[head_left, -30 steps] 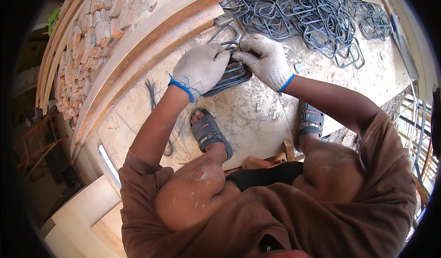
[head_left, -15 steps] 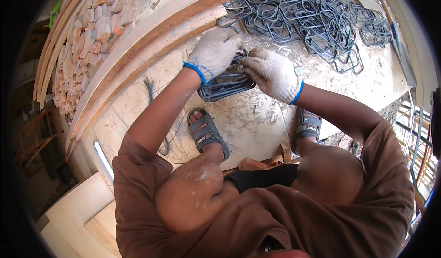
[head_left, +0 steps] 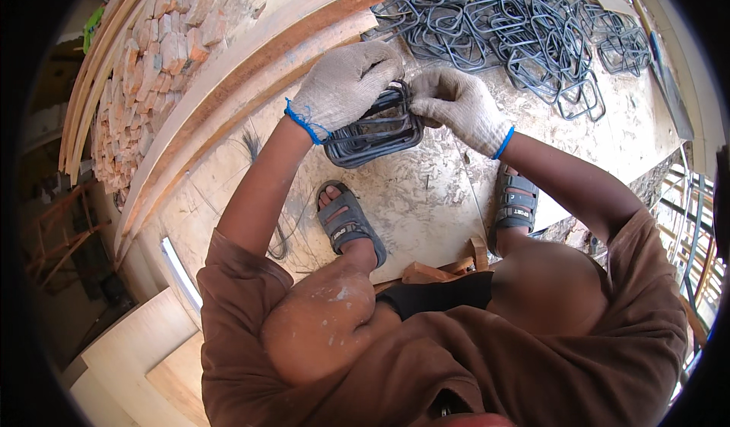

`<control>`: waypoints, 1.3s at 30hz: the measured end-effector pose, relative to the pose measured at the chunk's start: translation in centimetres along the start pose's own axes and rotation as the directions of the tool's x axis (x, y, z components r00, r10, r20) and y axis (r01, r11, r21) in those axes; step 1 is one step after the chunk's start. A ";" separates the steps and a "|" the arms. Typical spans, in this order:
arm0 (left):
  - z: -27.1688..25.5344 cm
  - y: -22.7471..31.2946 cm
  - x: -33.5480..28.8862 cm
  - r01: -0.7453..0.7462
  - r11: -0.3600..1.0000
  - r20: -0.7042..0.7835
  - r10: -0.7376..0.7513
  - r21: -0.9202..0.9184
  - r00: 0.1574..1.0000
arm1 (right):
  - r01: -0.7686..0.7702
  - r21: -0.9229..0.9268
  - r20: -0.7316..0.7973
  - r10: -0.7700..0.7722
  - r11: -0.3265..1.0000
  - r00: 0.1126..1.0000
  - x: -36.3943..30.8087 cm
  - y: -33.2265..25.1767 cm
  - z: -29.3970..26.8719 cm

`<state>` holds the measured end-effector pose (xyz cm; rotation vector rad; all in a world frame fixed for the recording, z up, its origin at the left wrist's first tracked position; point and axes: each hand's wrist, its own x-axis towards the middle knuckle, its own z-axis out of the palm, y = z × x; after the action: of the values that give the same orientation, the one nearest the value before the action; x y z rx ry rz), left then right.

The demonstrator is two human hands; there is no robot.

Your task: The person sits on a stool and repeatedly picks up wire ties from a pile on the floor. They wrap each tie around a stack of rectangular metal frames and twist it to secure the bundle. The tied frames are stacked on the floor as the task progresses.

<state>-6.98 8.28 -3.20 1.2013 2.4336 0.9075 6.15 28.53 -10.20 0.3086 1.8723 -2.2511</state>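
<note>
A stack of dark steel rebar stirrups (head_left: 372,144), bent into rounded rectangles, hangs between my hands above the pale board. My left hand (head_left: 342,83), in a knitted white glove with a blue cuff, closes over the stack's upper left side. At its upper right corner, my gloved right hand (head_left: 465,110) has thumb and fingers pinched together against the stirrups. The left fingertips and part of the right ones are hidden. A large tangled pile of loose stirrups (head_left: 487,20) lies just beyond my hands.
Long wooden boards (head_left: 228,85) run along the left, with stacked bricks (head_left: 152,62) behind them. Thin tie wires (head_left: 251,146) lie near my left sandal (head_left: 350,222). Wood scraps (head_left: 441,271) sit between my feet. At the far right lies a flat metal blade (head_left: 669,92).
My left hand has shifted slightly left, and my right hand has moved slightly right and down. The stack has tilted, so its open loops show more.
</note>
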 end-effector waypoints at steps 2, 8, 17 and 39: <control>-0.2 0.2 0.1 -0.029 1.000 0.036 0.029 -0.009 0.999 | 0.025 -0.117 0.046 -0.019 0.993 0.999 0.6 -0.6 -0.2; -0.1 1.7 1.2 -0.351 0.933 0.106 0.343 0.073 0.933 | 0.157 -0.289 0.178 -0.108 0.944 0.978 2.9 -1.0 -1.2; 1.2 -0.8 -2.3 -0.134 0.989 -0.424 0.093 -0.068 0.901 | 0.422 -0.545 0.063 -0.466 0.725 0.882 1.0 -0.5 0.7; 4.6 4.9 -6.8 0.078 0.769 0.126 -0.202 0.634 0.971 | 0.165 -0.598 -0.202 -0.346 0.785 0.916 2.2 -0.7 1.9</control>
<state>2.48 7.09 -3.68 1.1906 2.6978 -0.1025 3.82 26.73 -9.84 0.3203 2.7976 -1.7140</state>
